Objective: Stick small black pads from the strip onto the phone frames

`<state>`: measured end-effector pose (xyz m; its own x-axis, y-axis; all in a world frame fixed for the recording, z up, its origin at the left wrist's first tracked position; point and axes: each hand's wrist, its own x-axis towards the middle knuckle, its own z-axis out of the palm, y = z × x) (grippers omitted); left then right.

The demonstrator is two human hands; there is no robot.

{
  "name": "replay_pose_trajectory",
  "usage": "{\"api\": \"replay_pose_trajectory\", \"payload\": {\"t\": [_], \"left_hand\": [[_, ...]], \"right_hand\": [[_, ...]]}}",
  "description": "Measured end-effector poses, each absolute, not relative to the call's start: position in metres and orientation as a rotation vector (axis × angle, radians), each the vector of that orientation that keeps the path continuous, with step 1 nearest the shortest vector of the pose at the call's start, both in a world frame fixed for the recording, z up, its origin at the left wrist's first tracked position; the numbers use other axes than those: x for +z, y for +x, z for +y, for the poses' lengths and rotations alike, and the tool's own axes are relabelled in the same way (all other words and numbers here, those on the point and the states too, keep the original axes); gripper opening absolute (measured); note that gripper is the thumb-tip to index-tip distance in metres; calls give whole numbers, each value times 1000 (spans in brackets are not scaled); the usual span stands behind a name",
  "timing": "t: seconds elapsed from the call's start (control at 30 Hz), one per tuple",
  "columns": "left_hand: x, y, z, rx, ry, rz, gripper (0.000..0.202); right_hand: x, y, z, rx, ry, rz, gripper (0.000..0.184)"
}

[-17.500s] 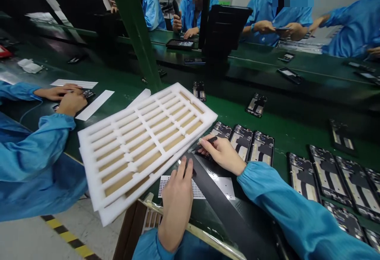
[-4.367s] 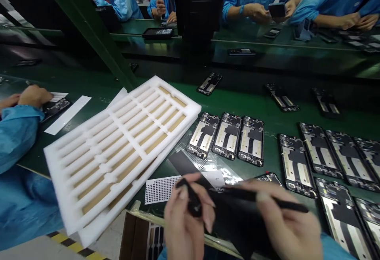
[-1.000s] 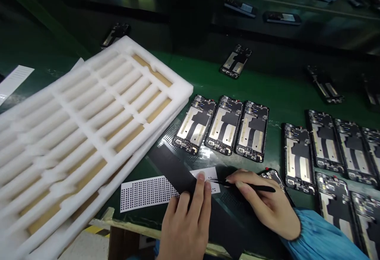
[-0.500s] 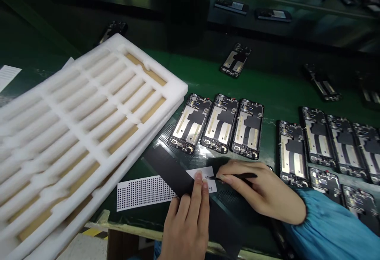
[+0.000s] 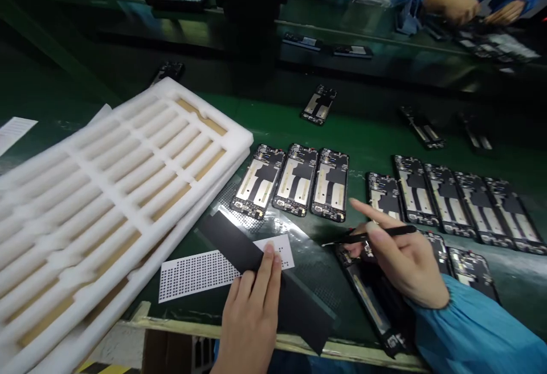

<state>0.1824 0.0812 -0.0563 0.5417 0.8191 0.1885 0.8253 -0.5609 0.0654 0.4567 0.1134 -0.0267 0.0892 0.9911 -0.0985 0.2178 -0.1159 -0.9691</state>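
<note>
two stacked white foam trays [image 5: 115, 191], soft-looking and ribbed into long parallel slots with tan backing showing through, take up the left of the green work surface [image 5: 376, 140]; the stack overhangs the near edge. smooth green mat, slightly glossy.

several rows of black phone mid-frames lie flat on the mat: a row of three [image 5: 290, 183] just past the centre, each a rounded rectangle with silvery metal panels and a dark y-shaped strip; a longer row [image 5: 448, 197] off to the right.

a long matte black strip [image 5: 260, 274] runs diagonally from the tray edge toward the near edge. it crosses over a white perforated sheet [image 5: 196, 271], thin and paper-like, covered in a fine grid of dark dots.

left hand [image 5: 250, 317]: flat, fingers extended and together, fingertips [image 5: 269, 254] pressing on the black strip where it meets the white sheet. not clamped round anything.

right hand [image 5: 401, 254]: raised slightly above a dark phone frame [image 5: 367, 294] lying near the front edge, pinching thin black tweezers [image 5: 367, 237] between thumb and fingers, index finger stretched out. tweezer tips point left, toward the white sheet, apart from it. whether the tips carry anything: cannot tell.

hands apart; the strip and sheet sit under the left, left of the right.
</note>
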Motion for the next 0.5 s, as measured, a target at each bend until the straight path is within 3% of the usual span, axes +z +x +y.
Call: {"api": "replay_pose_trajectory", "payload": {"t": [0.13,0.33,0.43,0.5], "left_hand": [[-56,178,83,-253,-2751,-1447,75],[-49,178,81,-514,-2812,-1469,71],[-41,184,74,-764,-2908,-1672,73],[-37,188,70,-834,-2944,-1809,75]], "right_hand": [[-34,491,87,899,-1617,-1268,51],[-41,473,82,840,-1644,-1250,46],[-43,471,83,863,-1650,-1255,33],[-44,472,82,895,-1665,-1281,37]]}}
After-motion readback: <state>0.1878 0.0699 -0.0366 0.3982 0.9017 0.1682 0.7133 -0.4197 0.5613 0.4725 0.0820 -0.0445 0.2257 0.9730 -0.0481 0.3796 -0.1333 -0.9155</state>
